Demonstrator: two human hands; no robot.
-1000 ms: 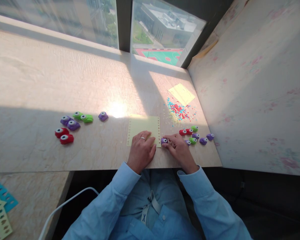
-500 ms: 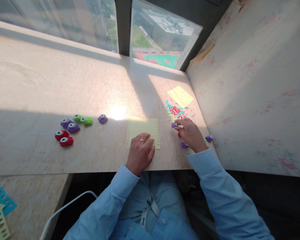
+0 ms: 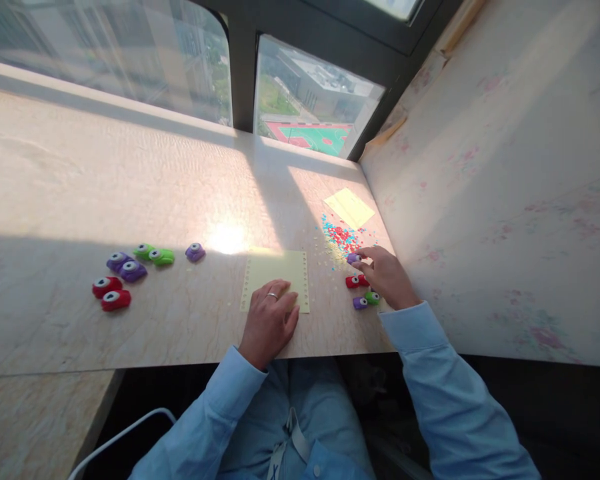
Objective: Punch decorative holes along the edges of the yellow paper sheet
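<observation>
My left hand [image 3: 269,323] lies flat on the near edge of a pale yellow paper sheet [image 3: 276,270] with punched holes along its sides. My right hand [image 3: 386,278] reaches out to the right of the sheet, fingertips pinched on a small purple paper punch [image 3: 353,258] at the edge of a pile of red and blue paper bits [image 3: 341,236]. Just beside that hand lie a red punch [image 3: 353,281], a purple punch [image 3: 360,303] and a green punch [image 3: 372,298]. My hand hides whatever else lies to the right of them.
A group of red, purple and green punches [image 3: 130,270] lies at the left of the marble sill [image 3: 105,173]. Another yellow sheet [image 3: 349,207] sits near the window corner. A wall [image 3: 480,200] closes the right side. A lower counter [image 3: 40,420] is at lower left.
My right hand carried the purple punch from the sheet's right edge up to the pile of paper bits. The left hand stayed on the sheet. The camera tilted up slightly.
</observation>
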